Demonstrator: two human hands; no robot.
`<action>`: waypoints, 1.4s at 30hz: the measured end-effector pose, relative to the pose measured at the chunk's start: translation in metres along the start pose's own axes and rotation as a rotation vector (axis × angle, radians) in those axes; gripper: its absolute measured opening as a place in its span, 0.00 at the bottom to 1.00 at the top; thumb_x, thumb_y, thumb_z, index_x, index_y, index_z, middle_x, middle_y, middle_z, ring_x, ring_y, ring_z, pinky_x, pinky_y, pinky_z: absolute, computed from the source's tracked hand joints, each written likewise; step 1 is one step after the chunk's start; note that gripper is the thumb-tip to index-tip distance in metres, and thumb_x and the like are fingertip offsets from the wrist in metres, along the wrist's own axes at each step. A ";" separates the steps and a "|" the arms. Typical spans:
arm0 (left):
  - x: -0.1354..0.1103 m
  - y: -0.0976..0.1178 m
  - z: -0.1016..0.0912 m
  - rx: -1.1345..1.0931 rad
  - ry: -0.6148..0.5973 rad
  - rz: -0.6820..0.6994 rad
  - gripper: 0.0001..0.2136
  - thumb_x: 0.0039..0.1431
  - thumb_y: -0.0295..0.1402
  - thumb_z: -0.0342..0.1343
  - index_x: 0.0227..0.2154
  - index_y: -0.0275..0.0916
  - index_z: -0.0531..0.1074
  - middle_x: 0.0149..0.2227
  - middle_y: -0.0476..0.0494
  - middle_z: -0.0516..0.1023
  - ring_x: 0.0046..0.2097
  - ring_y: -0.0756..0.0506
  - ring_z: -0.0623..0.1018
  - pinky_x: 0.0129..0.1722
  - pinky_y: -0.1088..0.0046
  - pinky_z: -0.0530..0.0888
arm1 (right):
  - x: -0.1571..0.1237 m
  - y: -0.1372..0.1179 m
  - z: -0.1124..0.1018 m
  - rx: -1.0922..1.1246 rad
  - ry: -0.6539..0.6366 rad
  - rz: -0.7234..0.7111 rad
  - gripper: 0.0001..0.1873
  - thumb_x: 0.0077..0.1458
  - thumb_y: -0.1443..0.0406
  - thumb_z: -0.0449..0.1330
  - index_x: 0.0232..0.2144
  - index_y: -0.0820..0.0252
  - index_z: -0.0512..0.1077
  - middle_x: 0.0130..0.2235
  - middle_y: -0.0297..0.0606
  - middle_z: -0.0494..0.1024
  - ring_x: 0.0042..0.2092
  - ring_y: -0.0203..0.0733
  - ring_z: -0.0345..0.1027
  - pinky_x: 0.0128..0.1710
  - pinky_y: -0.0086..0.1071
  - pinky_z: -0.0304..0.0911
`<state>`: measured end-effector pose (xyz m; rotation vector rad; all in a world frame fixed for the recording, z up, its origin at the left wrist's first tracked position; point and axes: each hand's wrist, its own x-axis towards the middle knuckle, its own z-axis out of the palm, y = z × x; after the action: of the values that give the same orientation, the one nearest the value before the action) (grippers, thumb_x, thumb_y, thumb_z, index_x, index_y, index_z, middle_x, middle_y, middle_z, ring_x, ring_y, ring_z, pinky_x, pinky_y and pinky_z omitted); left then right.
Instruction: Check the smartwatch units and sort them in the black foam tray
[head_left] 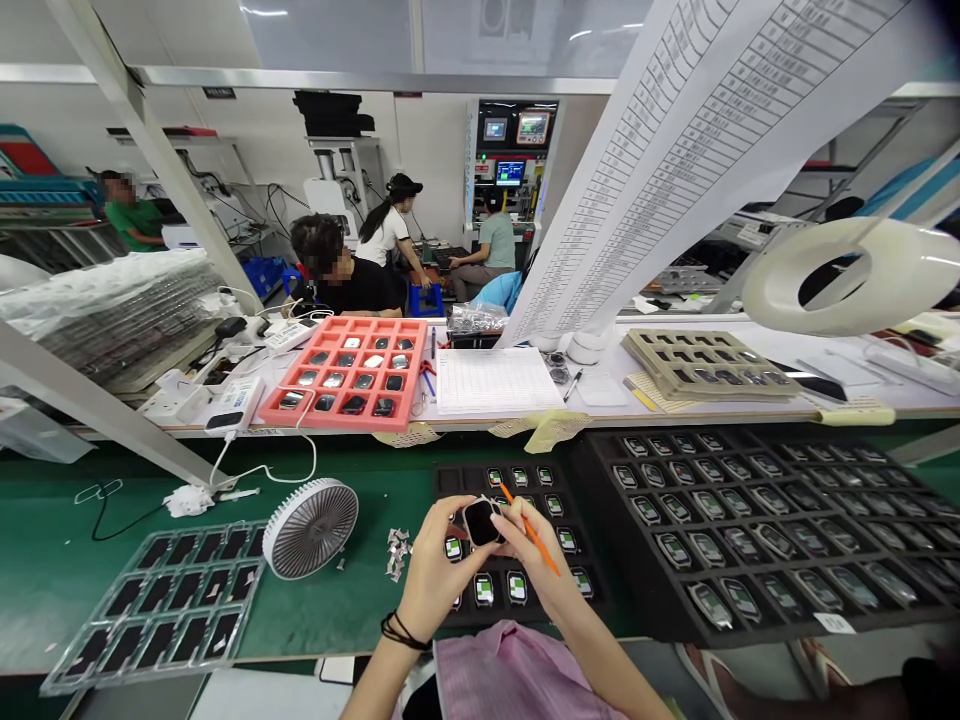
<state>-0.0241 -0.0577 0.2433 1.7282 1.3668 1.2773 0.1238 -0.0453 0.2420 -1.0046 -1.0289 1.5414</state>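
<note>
Both my hands meet over a small black tray (450,482) of smartwatch bodies in front of me. My left hand (436,562) is closed round a dark square smartwatch body (482,521), held face up. My right hand (534,560) pinches the same watch body at its right edge and also holds a thin orange stick (531,530) that slants down to the right. A black band sits on my left wrist. A pink cloth (517,672) lies over my lap below.
A large black tray (600,520) of watch bodies lies to the right, a clear tray (150,605) of dark parts and a small white fan (310,527) to the left. Behind stand a red tray (416,375), a paper sheet (496,380), a beige tray (709,365) and a ring lamp (847,275). Several people work beyond.
</note>
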 end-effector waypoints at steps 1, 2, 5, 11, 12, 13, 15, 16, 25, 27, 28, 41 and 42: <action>0.001 -0.002 0.001 -0.025 0.016 -0.035 0.17 0.51 0.33 0.62 0.45 0.43 0.68 0.44 0.43 0.75 0.37 0.46 0.78 0.33 0.69 0.79 | 0.001 -0.001 -0.001 0.025 -0.006 0.000 0.25 0.49 0.52 0.64 0.21 0.55 0.51 0.27 0.29 0.65 0.32 0.38 0.67 0.32 0.33 0.70; 0.002 -0.004 0.002 -0.059 0.030 -0.074 0.18 0.51 0.33 0.62 0.45 0.42 0.68 0.43 0.43 0.75 0.35 0.47 0.78 0.33 0.70 0.79 | 0.003 -0.002 -0.002 0.042 -0.015 -0.004 0.25 0.49 0.52 0.63 0.21 0.55 0.51 0.28 0.30 0.67 0.33 0.38 0.68 0.34 0.34 0.71; 0.006 -0.010 0.005 -0.183 0.035 -0.189 0.19 0.52 0.35 0.60 0.46 0.41 0.66 0.39 0.44 0.75 0.31 0.49 0.78 0.31 0.71 0.78 | 0.009 -0.004 -0.006 0.056 -0.032 -0.030 0.25 0.49 0.53 0.64 0.22 0.55 0.50 0.33 0.34 0.72 0.35 0.41 0.71 0.35 0.38 0.72; 0.017 -0.018 0.015 -0.270 0.034 -0.255 0.20 0.50 0.34 0.61 0.45 0.41 0.64 0.37 0.46 0.74 0.35 0.48 0.77 0.32 0.73 0.77 | 0.016 -0.009 -0.014 0.106 -0.009 -0.038 0.23 0.50 0.56 0.64 0.22 0.55 0.52 0.33 0.33 0.71 0.35 0.42 0.71 0.37 0.42 0.73; 0.019 -0.019 0.017 -0.265 0.033 -0.246 0.19 0.50 0.34 0.61 0.45 0.41 0.64 0.38 0.46 0.74 0.36 0.48 0.77 0.32 0.73 0.76 | 0.018 -0.008 -0.016 0.111 -0.001 -0.039 0.23 0.50 0.56 0.64 0.22 0.55 0.52 0.33 0.33 0.70 0.35 0.42 0.70 0.36 0.42 0.73; 0.022 -0.021 0.019 -0.256 0.032 -0.234 0.19 0.51 0.34 0.61 0.45 0.41 0.64 0.38 0.46 0.73 0.37 0.48 0.77 0.32 0.74 0.76 | 0.020 -0.006 -0.018 0.111 0.008 -0.039 0.23 0.50 0.56 0.64 0.22 0.55 0.52 0.32 0.33 0.70 0.34 0.42 0.70 0.36 0.42 0.72; 0.029 -0.030 0.023 -0.227 0.022 -0.213 0.18 0.52 0.34 0.60 0.45 0.42 0.64 0.40 0.45 0.72 0.39 0.47 0.76 0.31 0.75 0.75 | 0.029 0.004 -0.026 0.082 0.036 -0.039 0.23 0.50 0.54 0.63 0.22 0.54 0.51 0.32 0.34 0.69 0.33 0.42 0.69 0.32 0.41 0.72; 0.034 -0.038 0.024 -0.206 0.011 -0.207 0.18 0.52 0.34 0.59 0.45 0.42 0.63 0.41 0.45 0.72 0.40 0.47 0.75 0.31 0.76 0.75 | 0.035 0.013 -0.032 0.036 0.060 -0.050 0.24 0.50 0.53 0.62 0.22 0.54 0.51 0.31 0.33 0.68 0.31 0.41 0.68 0.30 0.39 0.71; 0.082 -0.192 0.056 0.208 -0.194 -0.386 0.16 0.47 0.20 0.53 0.40 0.39 0.61 0.35 0.47 0.74 0.35 0.48 0.75 0.30 0.75 0.71 | 0.143 0.142 -0.077 -0.587 0.238 -0.172 0.27 0.51 0.45 0.53 0.18 0.54 0.46 0.18 0.22 0.48 0.20 0.30 0.43 0.22 0.26 0.50; 0.089 -0.219 0.064 0.273 -0.234 -0.397 0.17 0.45 0.18 0.53 0.38 0.39 0.63 0.33 0.49 0.74 0.36 0.47 0.75 0.33 0.73 0.72 | 0.167 0.164 -0.076 -0.631 0.244 -0.165 0.26 0.52 0.45 0.51 0.18 0.54 0.45 0.17 0.21 0.46 0.20 0.30 0.43 0.22 0.25 0.49; 0.092 -0.230 0.068 0.308 -0.253 -0.400 0.17 0.44 0.18 0.54 0.37 0.40 0.64 0.32 0.49 0.74 0.36 0.47 0.75 0.35 0.72 0.72 | 0.177 0.173 -0.074 -0.654 0.244 -0.161 0.25 0.52 0.46 0.50 0.18 0.53 0.45 0.17 0.21 0.46 0.20 0.30 0.43 0.22 0.25 0.49; 0.111 -0.233 0.113 0.667 -0.507 -0.241 0.16 0.57 0.26 0.49 0.48 0.41 0.67 0.52 0.41 0.70 0.53 0.41 0.68 0.49 0.62 0.67 | 0.201 0.195 -0.151 -1.026 0.433 -0.040 0.09 0.59 0.62 0.47 0.29 0.57 0.61 0.29 0.40 0.67 0.34 0.47 0.64 0.36 0.37 0.60; 0.114 -0.230 0.125 0.672 -0.539 -0.218 0.15 0.59 0.27 0.48 0.48 0.41 0.68 0.51 0.43 0.71 0.53 0.43 0.69 0.50 0.64 0.67 | 0.200 0.194 -0.160 -1.056 0.455 -0.019 0.07 0.58 0.64 0.47 0.31 0.58 0.62 0.32 0.43 0.68 0.38 0.49 0.65 0.39 0.39 0.60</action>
<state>0.0048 0.1333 0.0335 2.0598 1.6742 0.1807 0.1875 0.1418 -0.0112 -1.9262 -1.5121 0.6039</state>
